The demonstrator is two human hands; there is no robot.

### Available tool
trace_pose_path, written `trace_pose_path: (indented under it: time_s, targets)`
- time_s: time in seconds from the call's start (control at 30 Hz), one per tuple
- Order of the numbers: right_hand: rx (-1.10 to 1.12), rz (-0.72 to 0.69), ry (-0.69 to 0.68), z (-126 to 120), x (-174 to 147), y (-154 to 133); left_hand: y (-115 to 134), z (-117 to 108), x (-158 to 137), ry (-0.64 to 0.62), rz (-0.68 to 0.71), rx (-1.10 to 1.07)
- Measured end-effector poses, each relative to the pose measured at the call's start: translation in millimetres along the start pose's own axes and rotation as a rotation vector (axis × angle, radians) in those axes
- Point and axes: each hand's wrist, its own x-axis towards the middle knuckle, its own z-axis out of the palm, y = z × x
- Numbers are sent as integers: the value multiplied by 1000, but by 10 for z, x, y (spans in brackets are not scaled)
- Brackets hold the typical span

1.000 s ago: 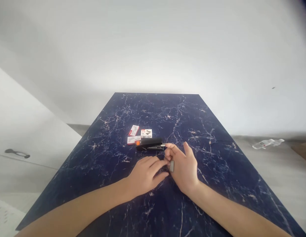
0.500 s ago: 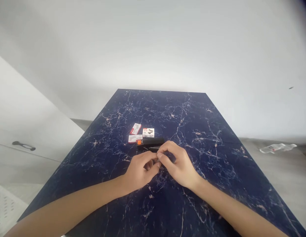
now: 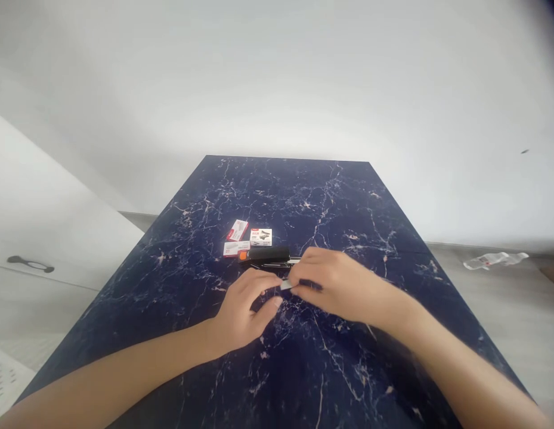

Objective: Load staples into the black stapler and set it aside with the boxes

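Note:
My right hand (image 3: 321, 277) is closed, its thumb and fingers pinching a small silver strip of staples (image 3: 286, 285). Just left of it is my left hand (image 3: 250, 307), thumb and forefinger apart; the forefinger tip is close to the strip's end, and I cannot tell if it touches. Beyond both hands lies a black stapler (image 3: 270, 255) with an orange end, its metal rail showing along the near side. The right fingers hide the stapler's right end.
Behind the stapler are a white box with a stapler picture (image 3: 261, 236) and two red-and-white boxes, one angled (image 3: 238, 230) and one flatter (image 3: 235, 248). They lie on a dark blue marbled table (image 3: 277, 196). A clear plastic bottle (image 3: 494, 260) is beyond the right edge.
My hands have drawn slightly apart. The left thumb and forefinger have spread, and the right hand has turned, bringing the silver strip into sight. The whole view has shifted a little.

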Motion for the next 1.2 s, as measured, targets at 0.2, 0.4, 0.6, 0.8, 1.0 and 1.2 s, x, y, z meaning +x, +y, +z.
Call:
trace_pose_path:
  time_s: [0.2,0.4,0.6,0.8,1.0,1.2]
  targets:
    - [-143,290,69,-118,3,472,23,13,16,-93,126,-45]
    - [-176,265,0,104,83,602,38,34,37,-158,310,-64]
    - [-198,230,17,160,90,579,64,8,44,-231,359,-60]
    - [-238,210,-14,166,94,568,54,11,43,-266,339,-63]
    - [-255,195,-47,188,85,563,43,24,27,-306,345,-51]
    - [-281,174,-61,183,93,539,32,35,11,-341,366,-18]
